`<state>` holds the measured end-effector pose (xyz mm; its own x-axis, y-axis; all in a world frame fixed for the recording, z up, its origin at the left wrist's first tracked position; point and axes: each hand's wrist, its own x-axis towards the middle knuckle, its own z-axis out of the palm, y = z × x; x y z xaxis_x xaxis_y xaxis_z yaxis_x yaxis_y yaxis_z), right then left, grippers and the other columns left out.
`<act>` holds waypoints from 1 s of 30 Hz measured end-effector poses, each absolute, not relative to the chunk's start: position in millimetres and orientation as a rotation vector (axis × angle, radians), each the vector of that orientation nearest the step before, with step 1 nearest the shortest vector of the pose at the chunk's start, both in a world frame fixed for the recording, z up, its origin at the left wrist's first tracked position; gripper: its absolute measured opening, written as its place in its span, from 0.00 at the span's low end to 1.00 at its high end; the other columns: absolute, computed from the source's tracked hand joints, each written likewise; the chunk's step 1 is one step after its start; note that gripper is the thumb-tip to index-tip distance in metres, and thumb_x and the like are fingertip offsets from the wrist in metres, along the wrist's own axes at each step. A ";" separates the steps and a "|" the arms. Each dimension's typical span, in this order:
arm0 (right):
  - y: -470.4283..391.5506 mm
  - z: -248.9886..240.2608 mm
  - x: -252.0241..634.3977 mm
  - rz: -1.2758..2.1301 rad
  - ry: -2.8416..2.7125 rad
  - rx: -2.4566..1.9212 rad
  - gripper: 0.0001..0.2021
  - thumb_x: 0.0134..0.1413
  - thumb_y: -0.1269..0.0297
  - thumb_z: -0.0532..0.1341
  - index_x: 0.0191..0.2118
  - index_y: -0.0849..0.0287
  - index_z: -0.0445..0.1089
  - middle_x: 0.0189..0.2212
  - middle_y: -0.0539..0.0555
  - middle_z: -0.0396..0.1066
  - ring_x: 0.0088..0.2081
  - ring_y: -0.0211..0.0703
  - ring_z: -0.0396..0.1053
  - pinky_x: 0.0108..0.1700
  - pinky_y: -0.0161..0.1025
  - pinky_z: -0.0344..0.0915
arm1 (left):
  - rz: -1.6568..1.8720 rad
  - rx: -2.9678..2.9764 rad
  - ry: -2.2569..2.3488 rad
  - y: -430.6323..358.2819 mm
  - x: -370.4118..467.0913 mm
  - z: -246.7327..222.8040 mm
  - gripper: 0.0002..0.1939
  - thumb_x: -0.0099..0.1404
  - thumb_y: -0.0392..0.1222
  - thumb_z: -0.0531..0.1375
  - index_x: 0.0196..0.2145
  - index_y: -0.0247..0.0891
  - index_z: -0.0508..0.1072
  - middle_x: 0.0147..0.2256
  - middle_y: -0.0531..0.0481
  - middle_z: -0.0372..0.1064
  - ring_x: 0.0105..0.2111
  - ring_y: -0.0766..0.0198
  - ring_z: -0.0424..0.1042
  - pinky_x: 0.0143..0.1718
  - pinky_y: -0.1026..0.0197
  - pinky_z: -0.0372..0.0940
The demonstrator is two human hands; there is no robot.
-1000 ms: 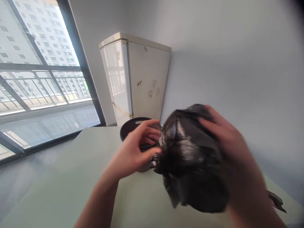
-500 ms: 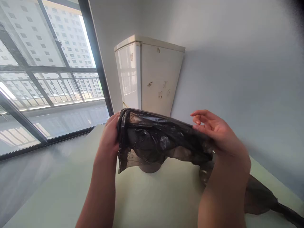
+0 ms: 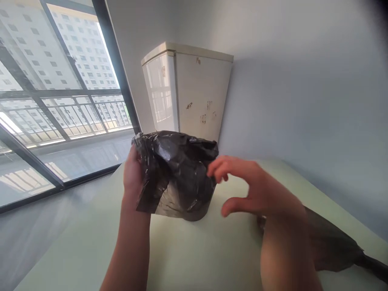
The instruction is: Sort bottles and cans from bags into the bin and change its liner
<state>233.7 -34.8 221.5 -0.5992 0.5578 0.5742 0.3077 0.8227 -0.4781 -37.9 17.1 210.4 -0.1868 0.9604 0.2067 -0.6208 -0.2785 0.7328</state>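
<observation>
A thin black garbage bag (image 3: 184, 165) hangs loosely over a round container (image 3: 200, 213). Only the container's lower edge shows beneath the plastic, so its full shape is hidden. At the left, my left hand (image 3: 132, 171) grips the bag's gathered edge, its fingers partly covered by the film. My right hand (image 3: 239, 184) is at the bag's right side, thumb and fingers spread apart and slightly blurred. Its fingertips are close to the plastic; whether they touch it I cannot tell.
Another dark plastic bag (image 3: 333, 242) lies on the pale green tabletop (image 3: 188, 258), partly behind my right forearm. Beyond the table stands a white refrigerator-like cabinet (image 3: 203, 93). A glass sliding door (image 3: 69, 121) is on the left, a plain wall (image 3: 297, 93) on the right.
The stretched right side of the bag has drawn in leftward and now drapes around the container. My right hand has come off it, moved left and opened. My left hand has shifted slightly left.
</observation>
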 end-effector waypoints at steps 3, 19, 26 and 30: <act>-35.5 214.1 192.2 0.320 -2.276 -0.841 0.29 0.47 0.51 0.78 0.51 0.54 0.70 0.51 0.57 0.72 0.48 0.51 0.69 0.49 0.46 0.70 | 1.702 0.843 0.488 10.1 -23.5 215.2 0.20 0.70 0.58 0.61 0.42 0.37 0.79 0.36 0.45 0.79 0.44 0.50 0.81 0.44 0.54 0.78; -7.0 215.0 186.6 1.231 -0.995 -0.535 0.12 0.59 0.57 0.67 0.48 0.51 0.75 0.40 0.50 0.78 0.39 0.45 0.75 0.41 0.42 0.76 | 1.376 1.709 0.780 3.0 3.9 199.1 0.10 0.66 0.47 0.70 0.39 0.40 0.77 0.31 0.50 0.70 0.32 0.61 0.72 0.32 0.60 0.69; 12.0 211.5 248.3 0.858 -0.745 -0.591 0.07 0.53 0.64 0.69 0.37 0.55 0.72 0.34 0.47 0.72 0.35 0.37 0.72 0.37 0.35 0.72 | 1.774 1.424 0.692 3.5 -19.5 216.8 0.05 0.67 0.34 0.61 0.39 0.41 0.76 0.30 0.53 0.65 0.25 0.70 0.62 0.26 0.66 0.62; 13.9 211.8 264.9 0.560 -0.773 -0.700 0.06 0.54 0.67 0.66 0.39 0.53 0.73 0.32 0.48 0.69 0.34 0.40 0.71 0.34 0.37 0.70 | 1.925 1.371 0.625 -0.5 -23.6 222.2 0.09 0.66 0.28 0.59 0.38 0.40 0.75 0.30 0.53 0.64 0.29 0.69 0.65 0.31 0.67 0.65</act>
